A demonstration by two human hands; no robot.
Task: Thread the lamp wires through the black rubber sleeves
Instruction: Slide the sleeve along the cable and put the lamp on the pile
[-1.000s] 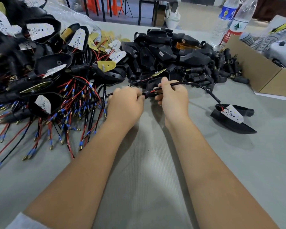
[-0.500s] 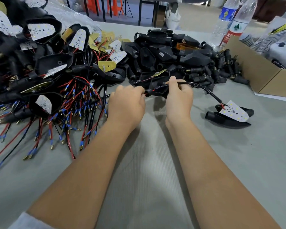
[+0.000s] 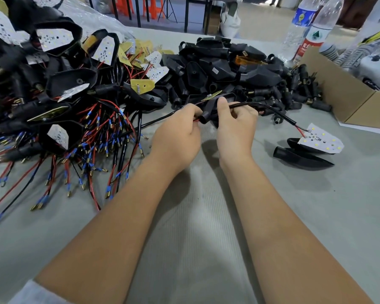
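My left hand (image 3: 178,134) pinches the red and black lamp wires (image 3: 195,120) just left of a black rubber sleeve (image 3: 206,115). My right hand (image 3: 235,126) grips that sleeve and the black cable (image 3: 272,113) coming out of it. The cable arcs right and down to a white LED board (image 3: 320,141), which hangs over a black lamp housing (image 3: 301,156) lying on the grey table. The wire ends inside my left fist are hidden.
A heap of wired lamps with red, black and blue-tipped leads (image 3: 64,119) fills the left. A pile of black housings and sleeves (image 3: 226,71) lies behind my hands. A cardboard box (image 3: 347,99) and water bottles (image 3: 305,29) stand at the right.
Both hands have shifted slightly away and to the right. The sleeve now sits between them, and the LED board has lifted off the black housing and swung right.
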